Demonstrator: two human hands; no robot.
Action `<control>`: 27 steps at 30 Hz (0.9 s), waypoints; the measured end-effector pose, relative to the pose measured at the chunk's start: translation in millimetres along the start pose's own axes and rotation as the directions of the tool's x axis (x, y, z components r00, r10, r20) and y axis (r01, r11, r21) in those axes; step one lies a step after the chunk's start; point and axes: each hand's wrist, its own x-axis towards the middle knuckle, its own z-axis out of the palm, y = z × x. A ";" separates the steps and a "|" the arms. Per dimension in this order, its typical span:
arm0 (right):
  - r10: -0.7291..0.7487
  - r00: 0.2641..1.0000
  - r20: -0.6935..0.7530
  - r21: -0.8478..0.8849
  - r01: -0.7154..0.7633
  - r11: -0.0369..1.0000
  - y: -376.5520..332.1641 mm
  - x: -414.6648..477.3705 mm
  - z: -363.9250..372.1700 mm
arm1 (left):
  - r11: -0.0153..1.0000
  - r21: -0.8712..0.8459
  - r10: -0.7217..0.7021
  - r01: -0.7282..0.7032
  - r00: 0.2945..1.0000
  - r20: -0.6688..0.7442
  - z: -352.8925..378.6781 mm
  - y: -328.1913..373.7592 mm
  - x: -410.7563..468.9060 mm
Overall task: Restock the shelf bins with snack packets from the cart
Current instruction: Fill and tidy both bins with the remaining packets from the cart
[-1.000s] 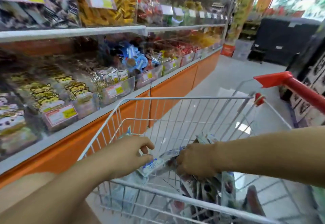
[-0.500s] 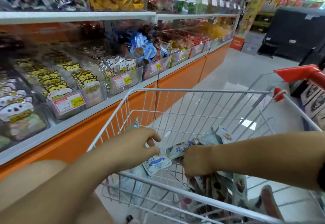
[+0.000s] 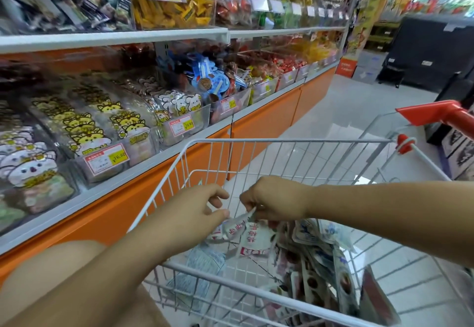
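Snack packets [image 3: 252, 239], pinched by left hand [image 3: 195, 206], right hand [image 3: 275, 198]

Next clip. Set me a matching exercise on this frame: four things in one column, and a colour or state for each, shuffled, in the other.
Things:
1. cart handle
2. shelf base panel
3. cart basket wire
4. right hand

Colours or states:
a. white
b. pinching a snack packet
c. red
d. orange

Pairs: 1-c, 2-d, 3-a, 4-b
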 end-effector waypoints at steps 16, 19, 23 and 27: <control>0.316 0.943 -0.108 0.761 -0.126 0.636 -2.1 5.4 -51.9 | 0.887 -0.462 -0.084 -0.007 0.981 -0.176 -14.7 -7.7 -4.3; 0.335 0.934 -0.128 0.819 -0.091 0.567 -4.9 -0.8 -73.4 | 0.788 -0.614 -0.160 -0.045 0.948 -0.275 -21.5 -7.8 -7.0; 0.380 0.909 -0.170 0.915 0.003 0.404 -16.7 0.9 -92.1 | 0.412 -0.888 -0.202 -0.204 0.930 -0.308 -37.1 4.2 -9.0; 0.505 0.846 -0.170 0.981 0.096 0.170 -34.1 7.3 -108.5 | 0.250 -0.932 -0.294 -0.261 0.897 -0.330 -54.3 7.2 -13.4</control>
